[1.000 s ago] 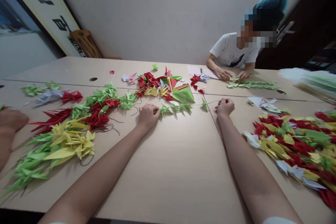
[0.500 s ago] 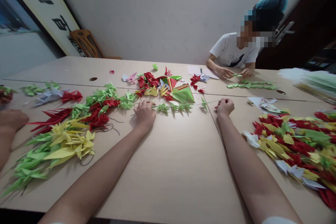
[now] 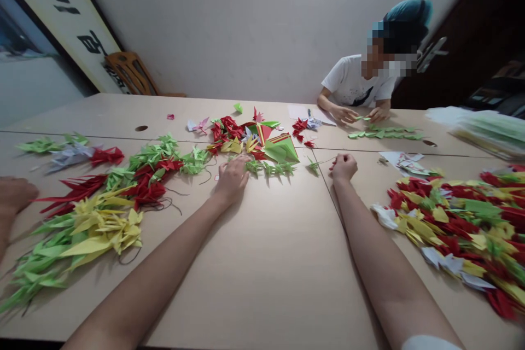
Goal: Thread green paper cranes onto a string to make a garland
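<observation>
A row of small green folded-paper cranes is threaded on a thin string across the middle of the table. My right hand is closed on the string at the right end. A single green crane hangs apart from the others, nearer to that hand. My left hand lies at the left end of the row, palm down, its fingers stretched out beside the nearest crane. Whether string runs under its palm is hidden. Just beyond lies a stack of green and red paper.
Bunches of green, red and yellow cranes with loose strings lie at left; a large colourful pile spreads at right. Another person's hand rests at the left edge. Across the table a person handles green paper pieces.
My left hand has flattened and its fingers have stretched out towards the cranes. My right hand keeps its grip on the string. The whole view has shifted slightly.
</observation>
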`<control>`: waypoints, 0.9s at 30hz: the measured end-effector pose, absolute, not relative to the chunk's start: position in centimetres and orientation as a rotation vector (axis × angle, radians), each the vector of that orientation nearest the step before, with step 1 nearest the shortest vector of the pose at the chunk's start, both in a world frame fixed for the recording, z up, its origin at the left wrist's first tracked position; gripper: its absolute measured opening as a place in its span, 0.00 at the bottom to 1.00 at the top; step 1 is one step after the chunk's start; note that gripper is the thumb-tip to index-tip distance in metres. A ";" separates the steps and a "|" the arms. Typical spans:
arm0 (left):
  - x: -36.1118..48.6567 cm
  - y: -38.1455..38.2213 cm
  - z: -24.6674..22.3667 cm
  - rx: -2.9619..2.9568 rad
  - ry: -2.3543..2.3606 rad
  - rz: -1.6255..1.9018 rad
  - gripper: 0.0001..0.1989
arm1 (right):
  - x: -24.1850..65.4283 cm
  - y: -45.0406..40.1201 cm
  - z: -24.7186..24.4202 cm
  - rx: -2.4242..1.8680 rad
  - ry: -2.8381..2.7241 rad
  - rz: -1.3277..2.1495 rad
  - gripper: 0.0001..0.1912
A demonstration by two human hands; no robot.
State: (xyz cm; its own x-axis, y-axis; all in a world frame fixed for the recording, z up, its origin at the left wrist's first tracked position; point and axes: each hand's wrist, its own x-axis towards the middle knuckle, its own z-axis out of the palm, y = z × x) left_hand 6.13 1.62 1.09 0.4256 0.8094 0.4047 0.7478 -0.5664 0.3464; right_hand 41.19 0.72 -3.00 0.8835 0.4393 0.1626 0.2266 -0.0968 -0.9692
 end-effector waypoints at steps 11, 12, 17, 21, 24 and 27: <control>6.0 5.5 1.8 2.718 1.488 0.486 0.06 | 41.5 0.9 -3.1 -1.696 -0.514 0.160 0.09; 5.5 5.5 1.7 2.715 1.512 0.473 0.06 | 41.5 0.9 -3.2 -1.702 -0.524 0.150 0.10; 3.9 5.9 2.3 2.572 1.647 0.351 0.07 | 41.4 0.9 -3.2 -1.710 -0.562 0.151 0.10; 5.6 5.5 3.6 2.515 1.560 0.417 0.17 | 41.2 0.8 -3.1 -1.679 -0.550 0.194 0.09; 7.9 4.6 4.1 2.568 1.449 0.411 0.18 | 41.1 0.7 -3.1 -1.662 -0.551 0.215 0.09; 8.9 4.4 4.2 2.659 1.483 0.243 0.12 | 41.1 0.6 -3.0 -1.663 -0.554 0.198 0.10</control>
